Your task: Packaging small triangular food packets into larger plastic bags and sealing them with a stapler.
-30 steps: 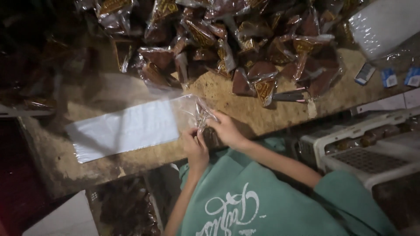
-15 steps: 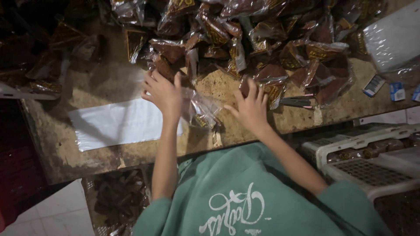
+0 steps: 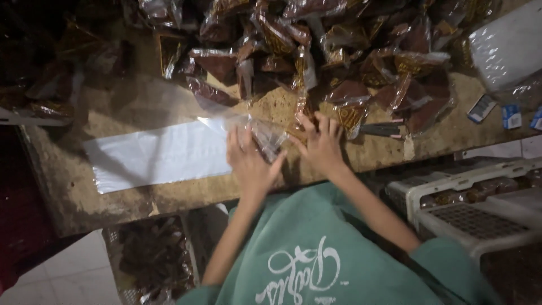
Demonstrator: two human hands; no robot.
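Head view, now: the left hand [image 3: 248, 161] lies flat, fingers spread and released, on a small clear-wrapped packet [image 3: 270, 137] at the near edge of the worn wooden table [image 3: 169, 101]. The packet sits where a long white plastic sheet [image 3: 155, 153] ends, just beside the hand's fingertips and partly under them. The right hand [image 3: 322, 144] rests open too, palm down, fingers fanned toward the heap of brown wrapped packets [image 3: 339, 51] that covers the far side of the table; its fingertips touch the nearest of them, one with a yellow-brown label [image 3: 351, 117]. Neither hand is clenched on anything — both press or rest.

Half a second ago, in the same view, both hands were raised higher over the table, the left reaching into the pile and the right spread at its edge. A second ago they were pinched together over the crinkled wrap at the sheet's end. So the hands have gone out to the pile and come back down: the left is again at the packet by the sheet, and the right has settled nearer to it. I judge that the packet is being flattened or steadied on the sheet's end, with the pile within reach.

To the right stand white plastic crates [image 3: 474, 203]; small blue-and-white cards [image 3: 511, 116] lie at the table's right end.
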